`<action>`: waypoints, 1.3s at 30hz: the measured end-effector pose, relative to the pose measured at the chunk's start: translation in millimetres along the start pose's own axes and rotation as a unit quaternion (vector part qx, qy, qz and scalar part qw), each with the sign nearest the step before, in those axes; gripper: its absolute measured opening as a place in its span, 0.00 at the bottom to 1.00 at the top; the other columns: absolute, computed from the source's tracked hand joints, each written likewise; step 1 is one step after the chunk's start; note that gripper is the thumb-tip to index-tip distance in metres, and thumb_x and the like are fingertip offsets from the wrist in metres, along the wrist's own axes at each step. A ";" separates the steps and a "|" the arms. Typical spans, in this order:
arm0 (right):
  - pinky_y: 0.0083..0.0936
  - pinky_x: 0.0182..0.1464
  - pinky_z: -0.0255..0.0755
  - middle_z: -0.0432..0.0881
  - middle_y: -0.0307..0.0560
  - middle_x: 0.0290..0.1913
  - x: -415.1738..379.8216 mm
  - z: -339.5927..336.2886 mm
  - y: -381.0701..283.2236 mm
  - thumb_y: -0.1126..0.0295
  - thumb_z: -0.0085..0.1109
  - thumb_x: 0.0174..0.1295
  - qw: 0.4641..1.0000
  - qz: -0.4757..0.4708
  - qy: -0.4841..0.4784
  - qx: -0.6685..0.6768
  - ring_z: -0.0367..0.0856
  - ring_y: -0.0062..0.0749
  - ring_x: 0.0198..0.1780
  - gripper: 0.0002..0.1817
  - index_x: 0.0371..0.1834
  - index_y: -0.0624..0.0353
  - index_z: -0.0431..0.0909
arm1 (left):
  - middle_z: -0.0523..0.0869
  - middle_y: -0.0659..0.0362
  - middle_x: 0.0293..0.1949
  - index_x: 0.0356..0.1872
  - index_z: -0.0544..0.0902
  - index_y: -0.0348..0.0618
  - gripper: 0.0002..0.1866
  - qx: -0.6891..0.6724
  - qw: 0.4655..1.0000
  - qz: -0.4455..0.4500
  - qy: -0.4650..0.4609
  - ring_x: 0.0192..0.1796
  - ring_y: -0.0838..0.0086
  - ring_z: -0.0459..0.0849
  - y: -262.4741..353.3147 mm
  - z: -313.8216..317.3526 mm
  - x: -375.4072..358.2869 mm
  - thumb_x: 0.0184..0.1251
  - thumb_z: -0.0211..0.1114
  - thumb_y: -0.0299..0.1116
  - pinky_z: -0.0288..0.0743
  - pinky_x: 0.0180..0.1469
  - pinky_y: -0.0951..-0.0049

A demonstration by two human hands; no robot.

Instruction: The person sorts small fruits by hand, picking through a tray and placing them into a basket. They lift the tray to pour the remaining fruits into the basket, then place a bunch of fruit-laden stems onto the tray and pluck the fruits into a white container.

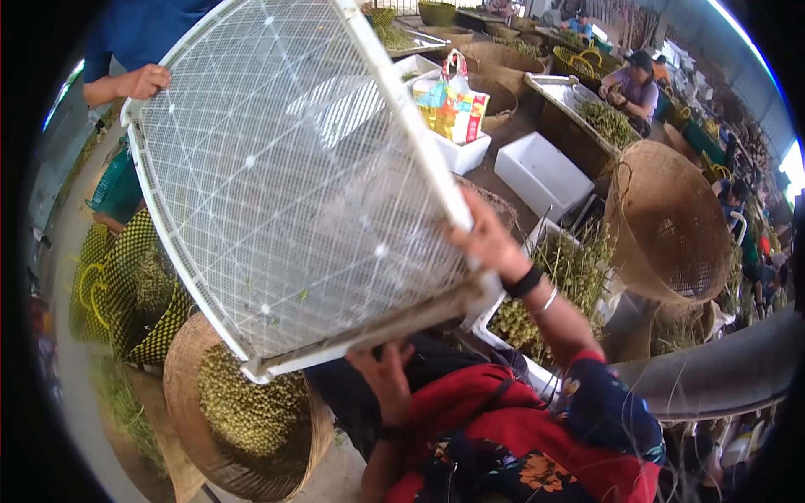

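A large white-framed mesh tray (277, 159) is tilted in front of me, its lower corner over a round woven basket (180, 360) that holds small pale green round fruits or buds (251, 402). My right hand (488, 239), with a black band and a bracelet at the wrist, grips the tray's right edge. Below the tray's lower edge is my left hand (384, 377), fingers apart and slightly blurred; whether it presses on the frame is hard to tell. Another person's hand (144, 82) holds the tray's far left corner.
Yellow-black woven baskets (155, 289) stand at left. On the right are a white box (543, 172), a box of green stems (553, 293) and a tall tipped basket (667, 222). A bright printed bag (453, 105) stands behind the tray. A person (637, 88) sits farther back.
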State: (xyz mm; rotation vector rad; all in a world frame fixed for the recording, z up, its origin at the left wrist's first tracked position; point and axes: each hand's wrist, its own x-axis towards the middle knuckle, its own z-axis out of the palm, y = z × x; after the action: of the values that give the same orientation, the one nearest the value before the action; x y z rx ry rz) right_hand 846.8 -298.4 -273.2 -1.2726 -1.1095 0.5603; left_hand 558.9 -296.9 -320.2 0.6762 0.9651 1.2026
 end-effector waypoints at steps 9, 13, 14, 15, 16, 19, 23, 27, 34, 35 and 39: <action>0.21 0.62 0.65 0.78 0.35 0.56 79.2 -161.6 4.4 0.67 0.66 0.62 0.980 0.194 -0.042 -0.008 0.72 0.19 0.57 0.30 0.67 0.56 0.68 | 0.59 0.40 0.73 0.71 0.62 0.32 0.37 0.509 0.840 0.188 -0.002 0.76 0.53 0.55 61.7 -80.0 171.4 0.69 0.66 0.43 0.50 0.75 0.56; 0.26 0.64 0.63 0.76 0.41 0.61 101.5 -210.7 40.3 0.56 0.62 0.65 0.967 0.180 -0.091 -0.153 0.70 0.24 0.62 0.33 0.71 0.54 0.64 | 0.73 0.46 0.63 0.66 0.67 0.30 0.32 0.261 0.961 0.011 -0.095 0.65 0.58 0.71 13.6 -54.9 247.5 0.66 0.67 0.37 0.68 0.64 0.57; 0.26 0.64 0.63 0.76 0.41 0.61 106.6 -222.9 41.4 0.56 0.62 0.65 0.969 0.182 -0.080 -0.149 0.70 0.24 0.62 0.33 0.71 0.54 0.64 | 0.78 0.49 0.59 0.63 0.71 0.30 0.30 0.221 0.966 -0.081 -0.107 0.60 0.59 0.77 -1.2 -60.3 264.1 0.64 0.68 0.34 0.73 0.59 0.59; 0.28 0.62 0.66 0.77 0.41 0.58 111.9 -232.2 42.4 0.56 0.61 0.66 0.938 0.204 -0.088 -0.267 0.72 0.27 0.59 0.30 0.69 0.55 0.67 | 0.80 0.50 0.54 0.60 0.73 0.31 0.27 0.204 0.967 -0.102 -0.110 0.56 0.61 0.79 -14.4 -60.3 267.1 0.61 0.68 0.31 0.76 0.55 0.60; 0.29 0.59 0.68 0.79 0.42 0.55 120.7 -242.7 41.7 0.56 0.60 0.66 0.890 0.226 -0.096 -0.384 0.75 0.29 0.56 0.28 0.66 0.56 0.70 | 0.83 0.52 0.50 0.57 0.76 0.32 0.24 0.183 0.968 -0.125 -0.115 0.52 0.62 0.81 -29.2 -53.6 266.2 0.58 0.67 0.28 0.78 0.51 0.61; 0.32 0.44 0.76 0.82 0.41 0.41 128.7 -271.9 63.7 0.59 0.57 0.69 0.851 0.122 0.026 -0.510 0.81 0.31 0.41 0.19 0.55 0.61 0.77 | 0.82 0.54 0.44 0.48 0.79 0.32 0.19 0.191 0.972 -0.097 -0.093 0.43 0.65 0.80 -67.0 -23.8 243.2 0.54 0.67 0.28 0.75 0.49 0.62; 0.34 0.33 0.75 0.83 0.53 0.30 65.3 -236.9 25.4 0.68 0.54 0.64 0.903 0.089 0.047 -0.418 0.83 0.38 0.30 0.09 0.38 0.61 0.80 | 0.81 0.55 0.37 0.37 0.80 0.33 0.13 0.232 0.960 -0.121 -0.103 0.38 0.67 0.79 -82.4 5.1 234.4 0.52 0.68 0.30 0.74 0.46 0.62; 0.33 0.34 0.76 0.80 0.46 0.26 -61.8 -120.7 56.1 0.73 0.52 0.63 0.831 0.147 -0.383 -0.376 0.79 0.35 0.29 0.07 0.33 0.62 0.80 | 0.78 0.60 0.29 0.24 0.78 0.36 0.07 0.217 0.968 -0.112 -0.053 0.33 0.71 0.77 -91.6 15.9 231.1 0.49 0.68 0.26 0.73 0.38 0.65; 0.65 0.66 0.52 0.83 0.55 0.43 -121.8 -141.5 213.4 0.46 0.57 0.62 0.624 0.146 -0.112 -0.760 0.79 0.51 0.47 0.22 0.44 0.52 0.85 | 0.77 0.64 0.27 0.22 0.78 0.40 0.05 0.162 0.970 -0.147 -0.108 0.29 0.74 0.76 -61.3 23.6 209.5 0.45 0.67 0.23 0.72 0.35 0.67; 0.62 0.65 0.54 0.83 0.54 0.44 -117.8 -143.9 199.7 0.44 0.55 0.62 0.600 0.223 -0.135 -0.756 0.79 0.50 0.48 0.24 0.45 0.52 0.85 | 0.78 0.61 0.28 0.23 0.78 0.39 0.05 0.158 0.972 -0.151 -0.089 0.30 0.72 0.77 -59.4 27.7 203.8 0.45 0.66 0.24 0.74 0.36 0.66; 0.50 0.55 0.62 0.81 0.48 0.41 -143.1 -160.8 161.6 0.42 0.54 0.61 0.499 0.313 -0.121 -0.799 0.77 0.43 0.49 0.25 0.42 0.53 0.86 | 0.77 0.56 0.30 0.27 0.76 0.35 0.07 0.098 0.960 -0.259 -0.049 0.30 0.65 0.78 -100.3 17.0 199.6 0.48 0.64 0.26 0.76 0.35 0.60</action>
State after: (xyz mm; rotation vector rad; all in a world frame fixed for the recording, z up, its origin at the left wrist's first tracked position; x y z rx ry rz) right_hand 967.1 -451.5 -459.1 -3.4423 -1.2933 -0.0013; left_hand 632.9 -128.5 -448.2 0.5808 1.1012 0.6131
